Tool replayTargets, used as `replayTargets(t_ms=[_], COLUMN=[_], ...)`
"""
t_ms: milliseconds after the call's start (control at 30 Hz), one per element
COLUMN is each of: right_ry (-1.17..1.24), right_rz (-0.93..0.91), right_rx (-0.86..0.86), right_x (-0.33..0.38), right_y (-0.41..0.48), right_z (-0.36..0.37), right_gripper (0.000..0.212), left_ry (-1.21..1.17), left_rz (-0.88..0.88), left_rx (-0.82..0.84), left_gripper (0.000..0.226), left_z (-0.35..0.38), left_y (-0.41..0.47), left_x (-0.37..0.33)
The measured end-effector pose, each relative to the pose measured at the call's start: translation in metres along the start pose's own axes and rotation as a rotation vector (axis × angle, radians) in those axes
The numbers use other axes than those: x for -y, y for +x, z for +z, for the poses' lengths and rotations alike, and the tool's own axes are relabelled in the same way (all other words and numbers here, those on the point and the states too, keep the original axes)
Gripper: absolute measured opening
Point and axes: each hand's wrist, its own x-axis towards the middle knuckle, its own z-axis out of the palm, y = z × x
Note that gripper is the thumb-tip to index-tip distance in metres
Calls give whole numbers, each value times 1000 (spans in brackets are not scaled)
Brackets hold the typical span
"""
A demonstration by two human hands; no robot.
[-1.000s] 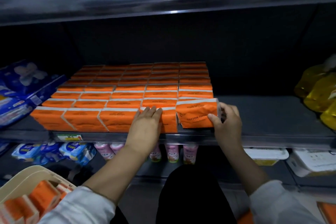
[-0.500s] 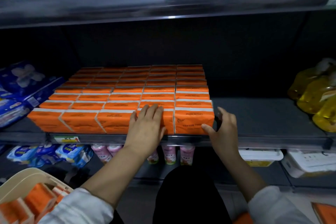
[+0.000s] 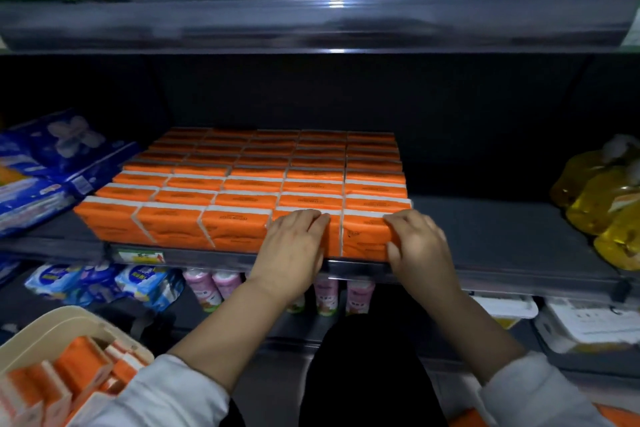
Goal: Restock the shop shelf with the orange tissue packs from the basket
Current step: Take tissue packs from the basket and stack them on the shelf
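Orange plastic-wrapped tissue packs [image 3: 277, 180] filled the left-centre of the dark grey metal shop shelf [image 3: 491, 232]. They were five columns wide, with rows running to the back, standing on edge and tight against each other. A second dark shelf [image 3: 311, 21] ran above, carrying green, teal and purple cartons, all blurred. Blue plastic-wrapped paper bundles [image 3: 45, 170] lay left of the block, just beside it. Yellow liquid bottles [image 3: 602, 198] stood at the far right, well apart from the packs. A cream plastic basket [image 3: 52, 326] sat bottom left, below shelf level, with more orange basket packs [image 3: 79, 364] jumbled inside, tilted. White sleeves [image 3: 173, 392] covered both forearms. The lower shelf held blue-white packets [image 3: 104, 282] and pink bottles [image 3: 207, 284], labels unreadable.

The left hand [image 3: 294, 246] lay on the fourth front-row pack [image 3: 333, 236]. Its fingers were nearly straight and together, tips over the pack's top edge, pressing and gripping nothing. The right hand [image 3: 415, 246] was on the front-right corner pack [image 3: 363, 236], fingers bent over the top edge and thumb against the front face, pinching it. That pack sat in line with the front row, touching its neighbour. A small green-white price tag [image 3: 140, 256] sat on the shelf lip under the front row.
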Motion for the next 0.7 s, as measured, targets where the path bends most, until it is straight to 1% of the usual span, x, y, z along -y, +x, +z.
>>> replayTargets(t_ms=[67, 167, 267, 333, 400, 433, 467, 567, 700], right_ry=[12, 88, 145, 159, 185, 200, 219, 277, 277], right_rz=[7, -48, -170, -244, -312, -342, -368, -410, -462], right_rx=[-10, 15, 121, 191, 276, 328, 377, 512, 639], right_x=[11, 46, 98, 138, 179, 199, 218, 274, 337], right_y=[1, 6, 8, 5, -3, -7, -11, -22, -35], right_z=[-5, -8, 5, 20, 37, 46, 55, 81, 117], right_gripper=[38, 38, 38, 37, 37, 40, 42, 44, 49], left_ry=[-18, 16, 35, 70, 113, 131, 147, 94, 102], left_rz=[-45, -190, -399, -522, -629, -676, -723, -922, -1086], left_rx=[-30, 18, 114, 178, 235, 251, 274, 371, 353], left_gripper=[46, 46, 40, 40, 30, 27, 29, 34, 42], left_z=[-7, -15, -18, -23, -31, -34, -36, -48, -55], left_y=[-19, -67, -135, -186, -236, -259, -282, -340, -397], left_x=[15, 50, 93, 119, 142, 152, 162, 184, 211])
